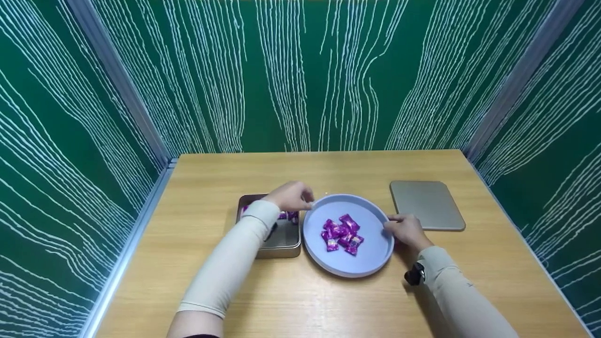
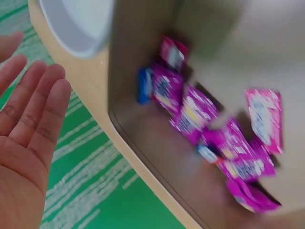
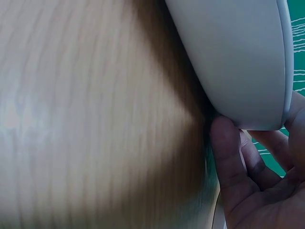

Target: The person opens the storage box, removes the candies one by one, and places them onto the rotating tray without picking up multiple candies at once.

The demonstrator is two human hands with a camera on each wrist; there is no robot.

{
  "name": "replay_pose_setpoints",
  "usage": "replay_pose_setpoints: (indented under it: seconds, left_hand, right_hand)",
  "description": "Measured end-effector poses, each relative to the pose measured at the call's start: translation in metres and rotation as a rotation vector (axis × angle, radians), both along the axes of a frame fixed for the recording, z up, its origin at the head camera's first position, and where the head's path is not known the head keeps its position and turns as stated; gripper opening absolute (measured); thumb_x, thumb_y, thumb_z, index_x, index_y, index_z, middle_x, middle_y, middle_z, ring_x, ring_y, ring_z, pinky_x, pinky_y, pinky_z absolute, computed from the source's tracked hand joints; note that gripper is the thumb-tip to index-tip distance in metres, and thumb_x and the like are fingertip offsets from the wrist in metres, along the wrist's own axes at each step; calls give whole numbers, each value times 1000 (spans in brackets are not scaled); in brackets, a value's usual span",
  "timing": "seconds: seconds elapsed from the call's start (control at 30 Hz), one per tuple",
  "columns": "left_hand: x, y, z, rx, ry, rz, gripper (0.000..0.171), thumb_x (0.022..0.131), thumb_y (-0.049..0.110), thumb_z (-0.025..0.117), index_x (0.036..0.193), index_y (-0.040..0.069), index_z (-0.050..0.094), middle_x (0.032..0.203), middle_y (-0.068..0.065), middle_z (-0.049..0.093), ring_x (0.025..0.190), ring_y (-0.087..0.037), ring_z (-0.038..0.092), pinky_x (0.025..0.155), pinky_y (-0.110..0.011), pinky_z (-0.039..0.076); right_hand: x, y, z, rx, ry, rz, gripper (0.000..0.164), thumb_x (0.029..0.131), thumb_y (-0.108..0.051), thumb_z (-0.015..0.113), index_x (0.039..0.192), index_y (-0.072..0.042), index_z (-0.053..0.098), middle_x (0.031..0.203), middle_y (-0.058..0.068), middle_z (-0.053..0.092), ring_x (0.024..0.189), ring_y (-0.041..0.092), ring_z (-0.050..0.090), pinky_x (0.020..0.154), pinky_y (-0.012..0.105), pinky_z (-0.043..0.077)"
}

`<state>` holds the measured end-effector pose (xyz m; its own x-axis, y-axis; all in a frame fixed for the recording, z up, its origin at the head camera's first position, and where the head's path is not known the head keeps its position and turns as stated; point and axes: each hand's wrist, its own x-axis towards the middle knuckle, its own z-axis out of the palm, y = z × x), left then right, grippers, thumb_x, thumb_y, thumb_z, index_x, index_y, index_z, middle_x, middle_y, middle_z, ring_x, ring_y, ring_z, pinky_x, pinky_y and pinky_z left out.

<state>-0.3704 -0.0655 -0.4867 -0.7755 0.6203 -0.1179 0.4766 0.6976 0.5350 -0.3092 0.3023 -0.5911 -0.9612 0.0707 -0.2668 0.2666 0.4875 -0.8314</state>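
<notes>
A round pale-blue tray (image 1: 371, 220) with a raised rim sits mid-table, carrying several purple wrapped candies (image 1: 346, 232). My right hand (image 1: 407, 229) grips its right edge, thumb at the rim and fingers at the side and underside in the right wrist view. My left hand (image 1: 291, 195) hovers over the tin's far right corner, close to the tray's left rim. Its fingers (image 2: 40, 102) stretch out with nothing in them in the left wrist view. Below lies the open metal tin (image 1: 285, 239), where several purple and pink candies (image 2: 193, 114) are scattered; the left forearm partly hides it.
A flat metal lid (image 1: 428, 205) lies on the wooden table (image 1: 324, 305) to the right, behind the right hand. Green panels (image 1: 281, 75) with white wavy lines stand around the back and sides. A dark device (image 1: 415, 274) is on the right wrist.
</notes>
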Motion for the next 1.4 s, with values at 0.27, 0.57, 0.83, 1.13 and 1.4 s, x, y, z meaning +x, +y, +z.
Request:
replay_pose_setpoints:
  seconds: [0.27, 0.57, 0.83, 1.13, 1.4]
  left_hand:
    - [3, -40, 1, -58, -22, 33, 24, 91, 10, 82, 114, 3, 80, 110, -11, 81, 103, -26, 74, 100, -42, 61]
    - [8, -72, -5, -156, -15, 46, 26, 87, 9, 86, 112, 3, 82, 109, -13, 81, 99, -25, 70, 97, -45, 60]
    - [10, -93, -20, -279, 8, 24, 26, 84, 23, 95, 101, 8, 84, 100, -4, 81, 90, -17, 67, 92, -42, 61]
    - [7, -100, -34, -324, 17, 12, 24, 80, 13, 92, 103, 11, 86, 102, -4, 83, 94, -20, 71, 92, -43, 62]
    - [1, -95, -45, -342, 21, 8, 22, 87, 28, 92, 102, 13, 87, 102, -3, 83, 98, -22, 70, 97, -42, 60]
  right_hand:
    - [1, 0, -1, -3, 30, 3, 52, 94, -9, 67, 142, 10, 64, 118, 30, 77, 75, 14, 74, 64, 26, 64]
    - [2, -1, -1, 62, 63, 10, 49, 92, -10, 68, 137, 10, 69, 125, 34, 74, 87, 20, 76, 74, 27, 66]
    - [0, -1, -2, 70, 42, 7, 49, 93, -12, 67, 138, 8, 68, 133, 34, 71, 98, 23, 76, 82, 30, 66]
    - [1, -3, 0, 59, 26, 15, 51, 94, -13, 66, 141, 9, 66, 137, 34, 69, 105, 26, 76, 87, 33, 67]
    - [2, 0, 1, 141, 89, 36, 47, 94, -15, 68, 135, 9, 71, 135, 32, 71, 110, 30, 73, 87, 29, 64]
